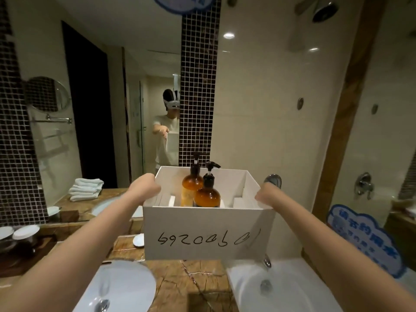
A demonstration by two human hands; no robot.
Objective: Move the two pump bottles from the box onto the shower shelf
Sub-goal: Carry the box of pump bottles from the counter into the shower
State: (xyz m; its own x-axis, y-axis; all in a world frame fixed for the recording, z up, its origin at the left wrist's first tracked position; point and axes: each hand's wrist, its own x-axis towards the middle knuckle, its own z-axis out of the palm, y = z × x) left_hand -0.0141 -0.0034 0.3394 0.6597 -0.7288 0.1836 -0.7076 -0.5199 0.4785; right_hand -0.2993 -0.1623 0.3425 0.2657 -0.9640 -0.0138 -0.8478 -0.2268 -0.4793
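Hands grip the white box (202, 230): left hand (144, 188) and right hand (264, 197) clasp its side walls. Two amber pump bottles (207, 194) stand inside, probably heavy, slick; best grasped at the neck.

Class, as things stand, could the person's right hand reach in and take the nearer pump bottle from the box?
Probably not yet: the right hand grips the box wall, as the left hand does opposite. The nearer pump bottle itself stands uncovered.
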